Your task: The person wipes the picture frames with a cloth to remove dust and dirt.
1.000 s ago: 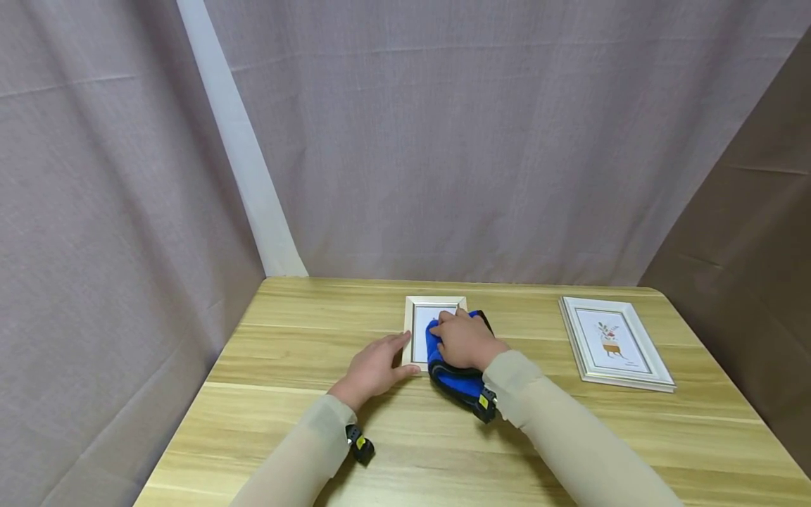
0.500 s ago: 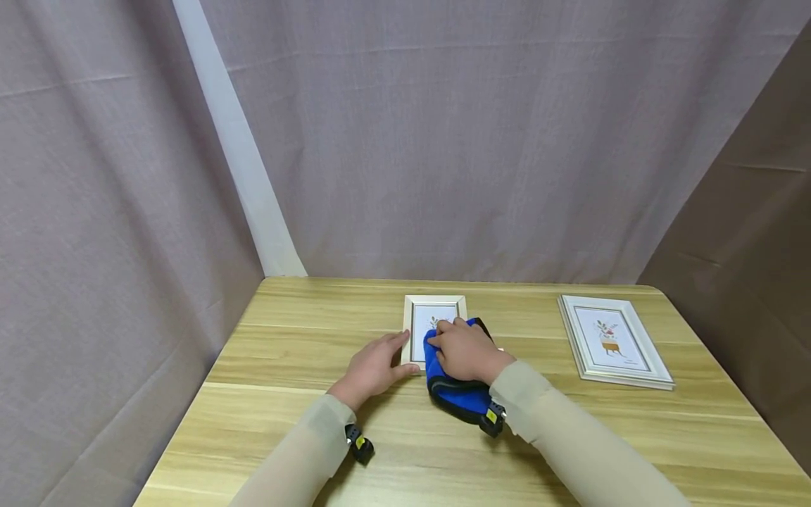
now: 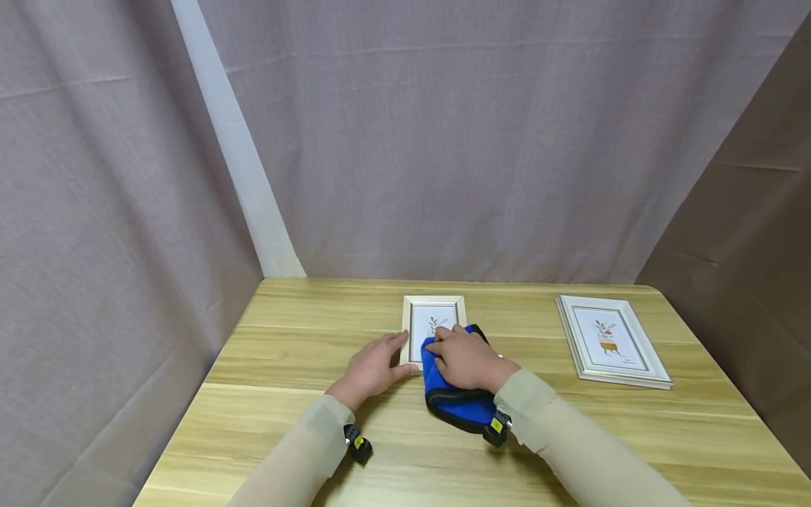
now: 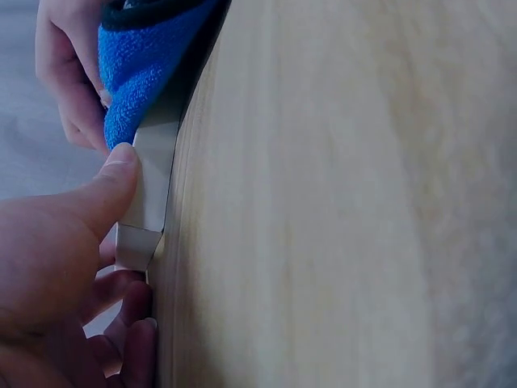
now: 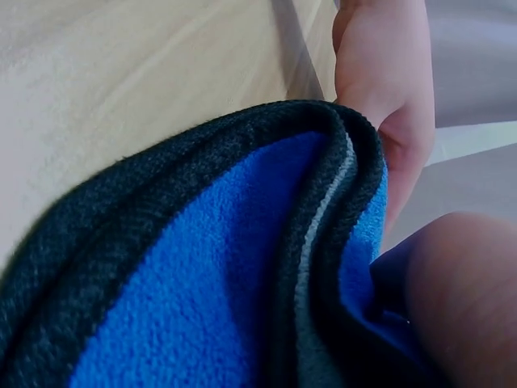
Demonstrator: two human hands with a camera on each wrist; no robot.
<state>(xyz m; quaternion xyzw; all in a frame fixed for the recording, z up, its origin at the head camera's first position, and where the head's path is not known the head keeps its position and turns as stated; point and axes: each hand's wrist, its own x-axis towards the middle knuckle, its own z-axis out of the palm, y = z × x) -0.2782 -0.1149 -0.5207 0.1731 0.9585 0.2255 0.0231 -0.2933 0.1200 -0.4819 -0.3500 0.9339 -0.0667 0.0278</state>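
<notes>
Two pale sleeves (image 3: 583, 440) reach in over the wood-grain table (image 3: 329, 317), each with a small black device at the cuff. A blue cloth (image 3: 462, 410) with black edging bunches under the right hand (image 3: 467, 358), whose fingers are clamped on it, and covers the lower right part of a small picture frame (image 3: 426, 320) lying flat. The left hand (image 3: 370, 370) grips that frame's near left corner, thumb on the near edge, fingers along the side. Farther right, well apart, lies a white frame (image 3: 613, 341) with a plant print. Behind hangs a greyish curtain (image 3: 431, 162).
</notes>
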